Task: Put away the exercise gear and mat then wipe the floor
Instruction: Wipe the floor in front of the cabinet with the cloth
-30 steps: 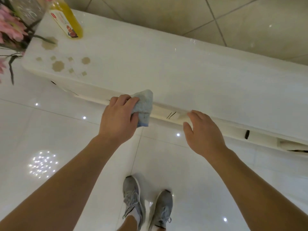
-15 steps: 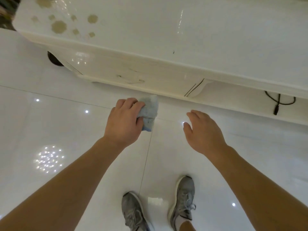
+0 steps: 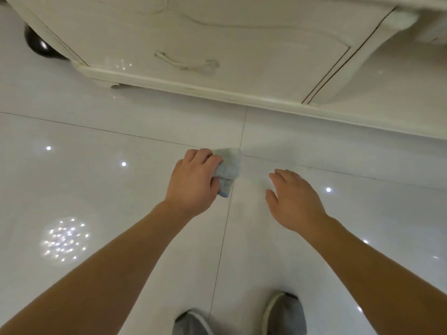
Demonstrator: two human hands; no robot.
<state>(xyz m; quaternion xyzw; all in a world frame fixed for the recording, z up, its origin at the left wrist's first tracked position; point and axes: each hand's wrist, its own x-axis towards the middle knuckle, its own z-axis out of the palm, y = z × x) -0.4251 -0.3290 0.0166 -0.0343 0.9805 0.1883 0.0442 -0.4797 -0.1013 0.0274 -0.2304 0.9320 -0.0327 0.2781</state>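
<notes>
1. Left hand (image 3: pixel 191 187) grips a bunched pale blue-grey cloth (image 3: pixel 229 169) over the glossy white tiled floor (image 3: pixel 96 189), presumably readied for wiping; contact unclear
2. Right hand (image 3: pixel 295 201), fingers spread and empty, beside it, likely for balance

White tiled floor (image 3: pixel 108 194) bears a cream cabinet (image 3: pixel 217 37) and 2 shoes (image 3: pixel 285 313).
</notes>
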